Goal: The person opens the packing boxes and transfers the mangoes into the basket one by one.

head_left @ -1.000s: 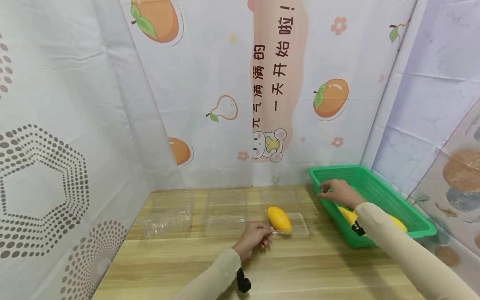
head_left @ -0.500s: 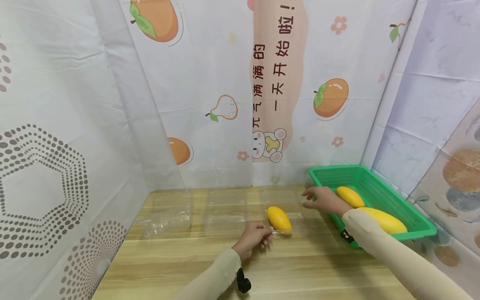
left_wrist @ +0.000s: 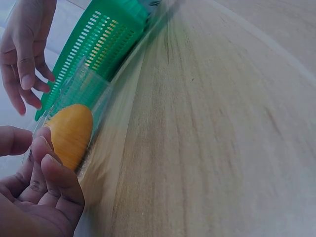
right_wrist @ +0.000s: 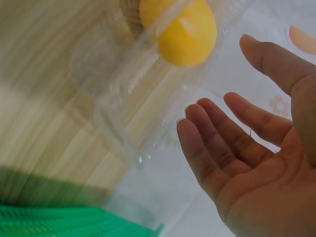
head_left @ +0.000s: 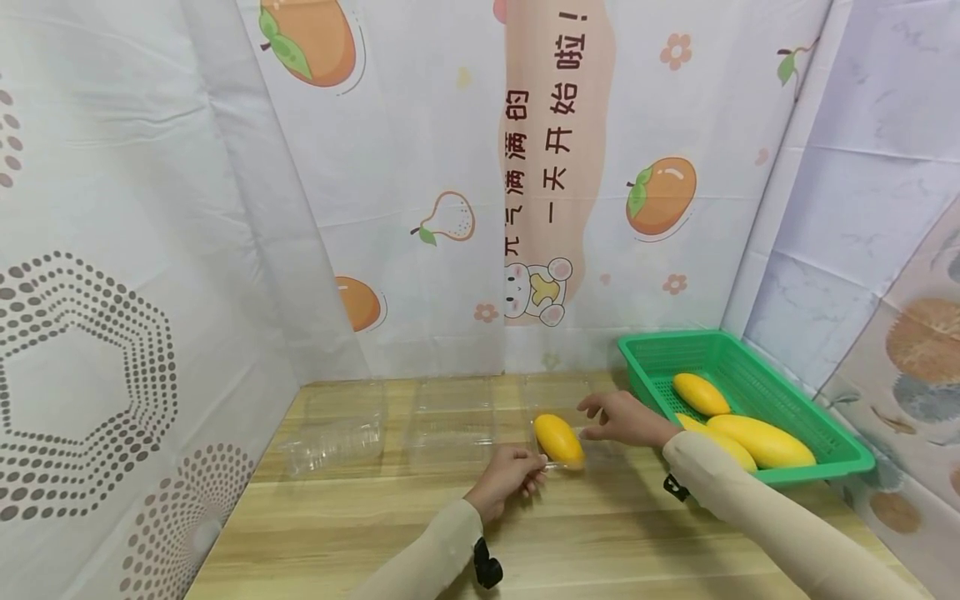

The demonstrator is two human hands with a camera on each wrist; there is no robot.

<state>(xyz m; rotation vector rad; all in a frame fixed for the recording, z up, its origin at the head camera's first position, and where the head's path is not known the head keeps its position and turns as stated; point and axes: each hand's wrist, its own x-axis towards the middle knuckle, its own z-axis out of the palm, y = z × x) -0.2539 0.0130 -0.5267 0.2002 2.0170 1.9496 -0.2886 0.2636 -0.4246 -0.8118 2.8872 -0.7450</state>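
Observation:
A yellow mango (head_left: 558,440) lies tilted in a clear plastic box (right_wrist: 126,94) whose lid (head_left: 557,390) stands open at the back. My left hand (head_left: 507,480) pinches the front left rim of that box between thumb and fingers. Just right of the mango is my right hand (head_left: 627,419), fingers loosely bent and nothing held. In the right wrist view, a gap shows between its fingertips (right_wrist: 187,123) and the mango. The left wrist view shows the mango just beyond the left fingers (left_wrist: 59,173).
A green basket (head_left: 798,404) at the right holds several mangoes (head_left: 761,442). Two more clear boxes stand to the left: a middle box (head_left: 453,427) and a leftmost box (head_left: 337,442). A printed curtain (head_left: 442,317) hangs behind the wooden table (head_left: 570,550).
My right hand has moved left from over the green basket to beside the mango, uncovering the mangoes in the basket. My left hand has stayed at the box's rim.

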